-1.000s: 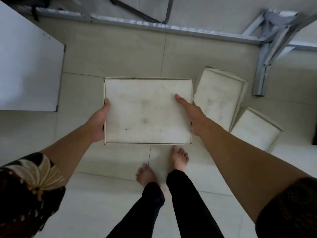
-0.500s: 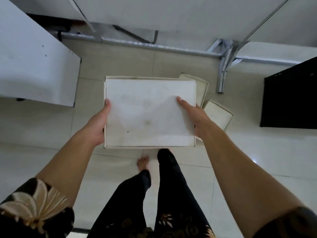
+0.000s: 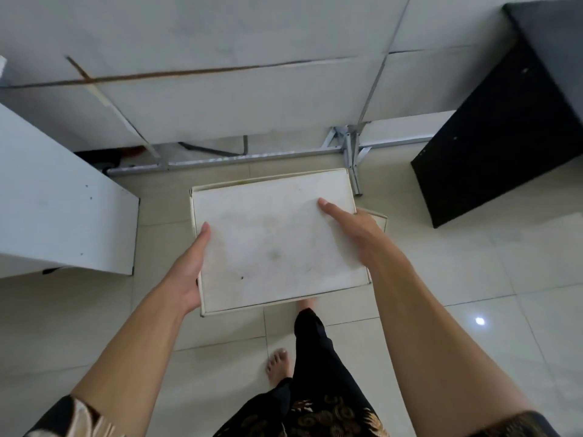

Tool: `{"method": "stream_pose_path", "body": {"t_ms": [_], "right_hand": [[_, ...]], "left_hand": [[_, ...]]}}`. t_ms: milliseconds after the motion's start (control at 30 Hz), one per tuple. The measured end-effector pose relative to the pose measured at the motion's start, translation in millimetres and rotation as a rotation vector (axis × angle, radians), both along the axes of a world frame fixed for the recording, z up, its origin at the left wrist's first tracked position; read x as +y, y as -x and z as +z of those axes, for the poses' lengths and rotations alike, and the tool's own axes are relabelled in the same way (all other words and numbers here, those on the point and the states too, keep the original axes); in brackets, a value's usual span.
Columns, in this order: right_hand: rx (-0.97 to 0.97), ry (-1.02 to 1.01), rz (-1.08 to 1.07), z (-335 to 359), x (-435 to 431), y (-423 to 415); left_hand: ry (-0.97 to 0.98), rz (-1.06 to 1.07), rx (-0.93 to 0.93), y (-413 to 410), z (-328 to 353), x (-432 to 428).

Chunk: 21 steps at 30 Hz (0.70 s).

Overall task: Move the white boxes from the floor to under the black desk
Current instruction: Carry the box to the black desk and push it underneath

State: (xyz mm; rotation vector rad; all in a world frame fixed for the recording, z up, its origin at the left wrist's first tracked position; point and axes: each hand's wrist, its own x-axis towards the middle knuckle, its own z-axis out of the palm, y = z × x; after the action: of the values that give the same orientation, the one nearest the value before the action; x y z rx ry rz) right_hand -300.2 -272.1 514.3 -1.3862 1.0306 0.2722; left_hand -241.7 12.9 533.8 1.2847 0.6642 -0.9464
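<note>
One white box (image 3: 277, 244) is being carried at about waist height, lifted clear of the tiled floor (image 3: 473, 294). The left hand (image 3: 189, 272) is gripping its left edge with the thumb on top, and the right hand (image 3: 356, 228) is clamping the right edge, thumb lying across the lid; the remaining fingers are hidden beneath. The black desk (image 3: 492, 146) is standing to the upper right, well apart from the box, so the delivery is judged as underway but unfinished. A corner of another white box (image 3: 380, 217) is peeking out on the floor below, so at least one more is waiting. The carried box is lying flat, lid up, its long axis running left to right, rotated slightly anticlockwise.
</note>
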Motion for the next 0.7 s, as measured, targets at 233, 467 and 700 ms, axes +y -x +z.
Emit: {"method": "stream_pose_path", "body": {"t_ms": [233, 467, 700], "right_hand": [[-0.065, 0.050, -0.115, 48.2, -13.9, 80.8], [-0.067, 0.054, -0.311, 67.9, -58.0, 172.3], [-0.060, 0.065, -0.519, 76.4, -121.4, 281.8]], "left_hand": [[0.045, -0.125, -0.027, 39.5, 31.7, -22.8], [0.077, -0.305, -0.016, 84.4, 48.3, -91.7], [0.113, -0.504, -0.021, 148.9, 58.1, -194.3]]}}
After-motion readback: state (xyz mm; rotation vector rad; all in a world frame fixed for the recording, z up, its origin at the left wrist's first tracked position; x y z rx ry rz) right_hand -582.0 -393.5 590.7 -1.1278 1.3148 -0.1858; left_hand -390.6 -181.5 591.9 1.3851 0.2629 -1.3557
